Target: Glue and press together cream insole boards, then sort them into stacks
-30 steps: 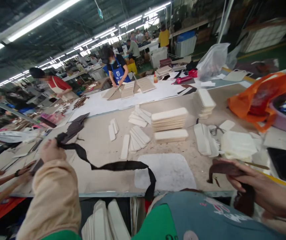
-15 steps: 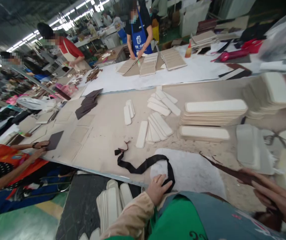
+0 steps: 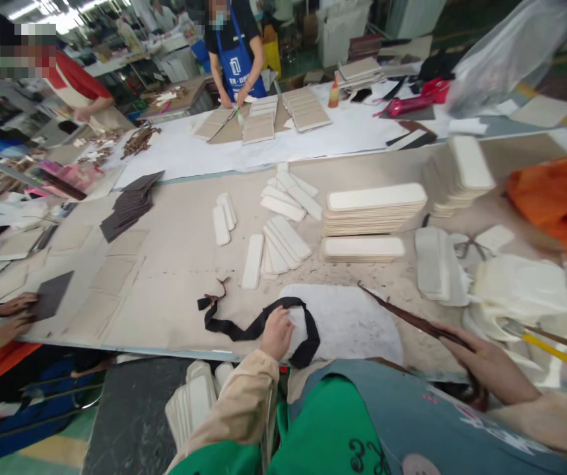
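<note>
A long, flat black fabric strap [image 3: 258, 324] lies on the tabletop near the front edge. It is soft and bendy. It makes a wavy line, and its right part curls into a big loop. Part of that loop lies on a flat white sheet [image 3: 347, 321]. The left end is folded into a small bunch.

A thin dark brown strip [image 3: 412, 320] lies just to the right. It is long and narrow. It slants from the white sheet's top edge down to the right.

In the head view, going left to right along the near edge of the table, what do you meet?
Co-worker's hand on a dark sheet → black strap → left hand → white pad → brown strip → right hand → yellow-handled tool.
</note>
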Demonstrator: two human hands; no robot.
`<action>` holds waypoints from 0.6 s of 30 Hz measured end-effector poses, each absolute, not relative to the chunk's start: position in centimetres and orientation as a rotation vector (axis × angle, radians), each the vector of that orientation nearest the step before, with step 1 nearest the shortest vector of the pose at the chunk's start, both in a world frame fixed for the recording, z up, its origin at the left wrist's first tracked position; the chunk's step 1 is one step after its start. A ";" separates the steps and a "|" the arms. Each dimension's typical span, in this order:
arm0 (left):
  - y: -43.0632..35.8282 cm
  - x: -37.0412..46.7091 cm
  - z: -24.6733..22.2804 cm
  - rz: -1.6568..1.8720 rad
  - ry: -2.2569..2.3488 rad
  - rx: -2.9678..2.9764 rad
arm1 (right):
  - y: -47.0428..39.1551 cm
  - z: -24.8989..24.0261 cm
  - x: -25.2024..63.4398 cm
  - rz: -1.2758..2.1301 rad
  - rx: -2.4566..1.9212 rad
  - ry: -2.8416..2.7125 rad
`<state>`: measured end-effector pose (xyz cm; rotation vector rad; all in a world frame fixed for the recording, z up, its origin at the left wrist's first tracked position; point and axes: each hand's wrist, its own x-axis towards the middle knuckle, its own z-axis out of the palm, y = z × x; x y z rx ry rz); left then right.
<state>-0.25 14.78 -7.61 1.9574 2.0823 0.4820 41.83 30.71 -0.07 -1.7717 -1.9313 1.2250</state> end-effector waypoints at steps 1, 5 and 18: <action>15.6 -0.5 -7.3 0.517 2.156 1.910 | 30.9 -0.2 42.2 1.198 -1.762 -1.981; 17.0 -0.2 -6.1 0.526 2.069 1.973 | 31.8 -2.2 43.6 0.991 -1.724 -2.193; 16.3 2.2 -8.7 -0.044 1.520 2.275 | 34.8 -6.4 36.1 0.701 -1.685 -2.460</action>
